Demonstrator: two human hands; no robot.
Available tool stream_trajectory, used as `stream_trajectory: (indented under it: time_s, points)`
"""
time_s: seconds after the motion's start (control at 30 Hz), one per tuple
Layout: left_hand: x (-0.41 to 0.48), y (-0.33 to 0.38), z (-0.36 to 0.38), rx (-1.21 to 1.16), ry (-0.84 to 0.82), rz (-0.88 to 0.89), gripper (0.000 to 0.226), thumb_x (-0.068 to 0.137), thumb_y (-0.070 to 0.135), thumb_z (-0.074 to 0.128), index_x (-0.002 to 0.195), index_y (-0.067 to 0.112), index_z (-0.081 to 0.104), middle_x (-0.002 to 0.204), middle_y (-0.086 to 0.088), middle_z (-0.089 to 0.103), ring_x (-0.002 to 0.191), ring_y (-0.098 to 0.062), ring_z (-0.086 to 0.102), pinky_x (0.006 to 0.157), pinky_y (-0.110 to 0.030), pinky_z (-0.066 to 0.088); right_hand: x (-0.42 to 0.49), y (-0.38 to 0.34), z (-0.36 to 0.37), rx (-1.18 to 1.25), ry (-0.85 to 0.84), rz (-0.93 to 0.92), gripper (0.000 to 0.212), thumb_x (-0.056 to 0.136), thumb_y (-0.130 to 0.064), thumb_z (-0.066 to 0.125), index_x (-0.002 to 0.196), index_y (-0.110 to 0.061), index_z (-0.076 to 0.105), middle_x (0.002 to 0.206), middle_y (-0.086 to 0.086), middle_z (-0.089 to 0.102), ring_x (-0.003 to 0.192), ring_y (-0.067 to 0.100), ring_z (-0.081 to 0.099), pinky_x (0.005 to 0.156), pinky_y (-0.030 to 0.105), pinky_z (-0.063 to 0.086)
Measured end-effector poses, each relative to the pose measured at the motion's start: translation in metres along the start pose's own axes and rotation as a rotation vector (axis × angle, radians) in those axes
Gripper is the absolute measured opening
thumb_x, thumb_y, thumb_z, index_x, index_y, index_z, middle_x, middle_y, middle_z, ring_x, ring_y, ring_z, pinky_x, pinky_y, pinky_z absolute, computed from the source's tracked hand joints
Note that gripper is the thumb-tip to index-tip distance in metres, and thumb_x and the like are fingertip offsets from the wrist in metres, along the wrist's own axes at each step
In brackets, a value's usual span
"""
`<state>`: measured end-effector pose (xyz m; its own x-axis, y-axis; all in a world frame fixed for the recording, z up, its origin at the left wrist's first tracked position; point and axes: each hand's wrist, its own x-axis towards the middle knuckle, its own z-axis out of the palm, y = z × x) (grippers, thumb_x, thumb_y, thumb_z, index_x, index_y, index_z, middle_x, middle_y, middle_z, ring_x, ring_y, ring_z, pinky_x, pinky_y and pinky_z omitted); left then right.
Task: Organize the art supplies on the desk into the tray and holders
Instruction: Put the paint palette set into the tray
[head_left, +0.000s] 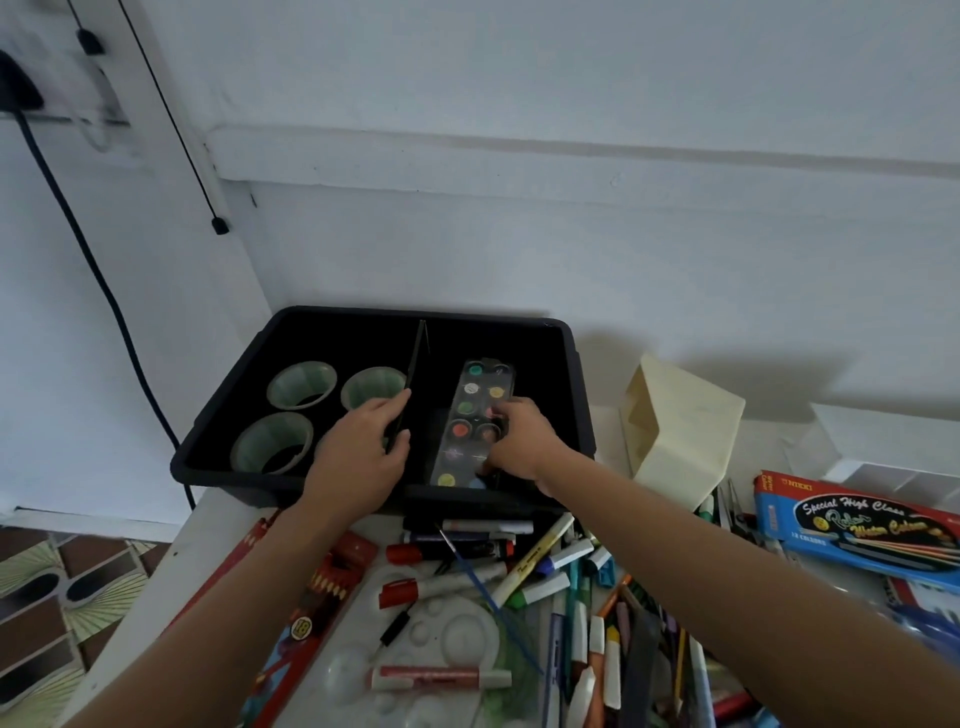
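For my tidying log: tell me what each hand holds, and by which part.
The left hand grips the black divider at its near half. The right hand holds the paint set by its right edge.

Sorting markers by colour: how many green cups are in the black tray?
3 cups, all in the tray's left compartment: back left, back right by the divider, front left. The left hand may hide a fourth.

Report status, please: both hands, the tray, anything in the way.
Left hand grips the divider. Right hand holds the paint palette, right compartment of black tray. Three green cups in left compartment. No obstruction seen.
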<state>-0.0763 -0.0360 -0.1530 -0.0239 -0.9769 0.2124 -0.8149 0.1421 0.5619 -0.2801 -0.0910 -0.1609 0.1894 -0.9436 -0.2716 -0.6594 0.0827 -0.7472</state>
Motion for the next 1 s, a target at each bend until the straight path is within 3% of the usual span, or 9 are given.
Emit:
stream_trajectory:
  time_s: [0.1,0.27,0.4,0.6,0.67,0.77,0.87,1.0]
  points:
    - [0.001,-0.003,0.003,-0.023,0.027,-0.004,0.049,0.100,0.018,0.059,0.148,0.017,0.051,0.130,0.001,0.063,0.057,-0.004,0.047,0.073,-0.029,0.048,0.005,-0.010,0.007,-0.058,-0.036,-0.041,0.062,0.081,-0.007,0.081,0.136,-0.008,0.052,0.151,0.002,0.031,0.132,0.025,0.042,0.109,0.032,0.041]
    - [0.003,-0.005,0.004,-0.080,0.048,-0.022,0.048,0.098,0.018,0.061,0.145,0.022,0.055,0.108,0.007,0.064,0.057,-0.005,0.056,0.060,-0.017,0.041,0.011,-0.025,0.016,-0.100,-0.074,-0.075,0.058,0.080,-0.006,0.080,0.135,-0.011,0.059,0.150,0.003,0.032,0.134,0.025,0.042,0.104,0.026,0.040]
    - [0.004,-0.006,0.005,-0.094,0.057,-0.028,0.048,0.097,0.017,0.062,0.145,0.021,0.056,0.100,0.009,0.063,0.061,0.001,0.057,0.056,-0.017,0.043,0.010,-0.022,0.012,-0.104,-0.102,-0.064,0.073,0.075,-0.005,0.084,0.141,-0.013,0.054,0.152,0.002,0.030,0.137,0.025,0.039,0.097,0.020,0.036]
    - [0.003,-0.003,0.004,-0.086,0.058,-0.023,0.049,0.096,0.017,0.064,0.144,0.020,0.057,0.100,0.006,0.066,0.057,0.000,0.056,0.057,-0.018,0.046,0.000,-0.023,0.010,-0.205,-0.059,-0.107,0.076,0.075,-0.018,0.087,0.143,-0.016,0.051,0.152,0.005,0.041,0.141,0.027,0.036,0.111,0.034,0.037]
    - [0.003,-0.005,0.003,-0.074,0.064,-0.011,0.048,0.095,0.017,0.065,0.143,0.020,0.058,0.097,0.004,0.066,0.056,-0.004,0.054,0.058,-0.019,0.045,-0.003,-0.021,0.010,-0.209,-0.019,-0.115,0.072,0.072,-0.023,0.090,0.136,-0.017,0.056,0.140,0.008,0.052,0.133,0.028,0.046,0.107,0.037,0.045]
    - [0.002,-0.007,0.002,-0.053,0.090,0.017,0.047,0.093,0.018,0.068,0.139,0.017,0.062,0.095,0.002,0.067,0.070,-0.007,0.058,0.067,-0.023,0.048,-0.010,-0.019,0.010,-0.229,-0.009,-0.146,0.053,0.074,-0.026,0.089,0.120,-0.016,0.065,0.130,0.007,0.058,0.120,0.026,0.056,0.093,0.030,0.049]
    - [0.000,-0.007,0.002,-0.025,0.141,0.056,0.042,0.092,0.021,0.071,0.133,0.014,0.067,0.094,0.000,0.068,0.076,-0.011,0.060,0.072,-0.022,0.045,-0.026,-0.021,0.008,-0.327,-0.072,-0.236,0.038,0.085,-0.037,0.078,0.116,-0.019,0.069,0.130,0.006,0.060,0.116,0.024,0.057,0.094,0.030,0.050]
    - [-0.005,-0.004,-0.005,-0.045,0.163,0.095,0.030,0.092,0.021,0.071,0.121,0.014,0.073,0.098,-0.003,0.070,0.077,-0.013,0.064,0.078,-0.032,0.055,-0.066,-0.025,-0.003,-0.255,-0.110,-0.300,0.031,0.097,-0.043,0.060,0.108,-0.017,0.071,0.088,-0.007,0.065,0.084,0.006,0.060,0.078,0.021,0.047]
